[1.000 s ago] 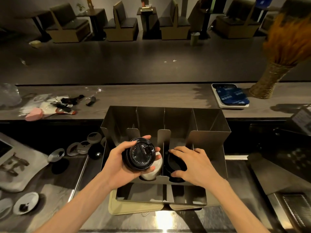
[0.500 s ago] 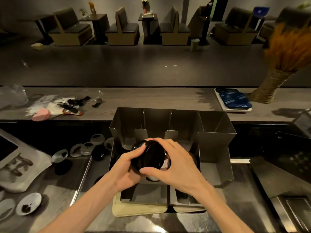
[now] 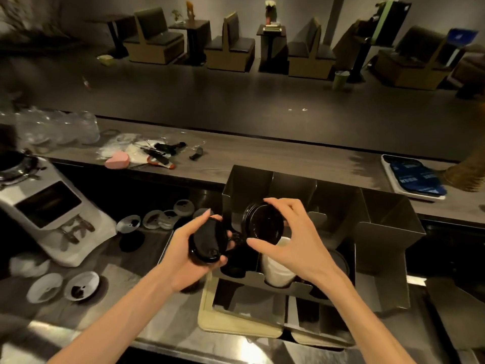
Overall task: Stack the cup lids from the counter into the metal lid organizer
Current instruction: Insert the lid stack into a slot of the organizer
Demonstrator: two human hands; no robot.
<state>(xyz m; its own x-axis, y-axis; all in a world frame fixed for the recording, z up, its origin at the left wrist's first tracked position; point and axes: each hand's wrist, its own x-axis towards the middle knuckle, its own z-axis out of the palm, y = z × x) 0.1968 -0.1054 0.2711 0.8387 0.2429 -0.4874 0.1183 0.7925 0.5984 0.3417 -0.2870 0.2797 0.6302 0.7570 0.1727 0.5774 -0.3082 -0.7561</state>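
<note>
The left hand point(image 3: 195, 254) holds a small stack of black lids point(image 3: 206, 244) just to the left of the metal lid organizer point(image 3: 388, 227). Its fingers and thumb curl round the stack, and the stack is tipped on its side. The right hand point(image 3: 296, 241) holds another black lid point(image 3: 263, 223) up over the organizer. The fingertips pinch the lid's edge at the top and the thumb point(image 3: 258, 244) reaches under it. The hollow side of this lid faces the camera.

The organizer is a grey metal box with tall walls that split it into slots. A white stack of lids point(image 3: 278, 269) sits in a middle slot, right below the right hand. Something dark lies in the slot to the right of it, but it is too dim to tell what. The organizer stands on a pale tray point(image 3: 236, 324) on the shiny counter point(image 3: 147, 292).

More loose lids point(image 3: 168, 218) lie on the counter to the left, some clear and some dark. Two more point(image 3: 64, 286) lie nearer the front. A white machine with a dark screen point(image 3: 48, 206) stands at the far left. On the wooden shelf point(image 3: 262, 156) behind are a pink thing point(image 3: 117, 159), some small tools point(image 3: 162, 151) and a white tray of blue packets point(image 3: 414, 177). The packets have white writing, but it is too blurry to read. No other words can be read anywhere.
</note>
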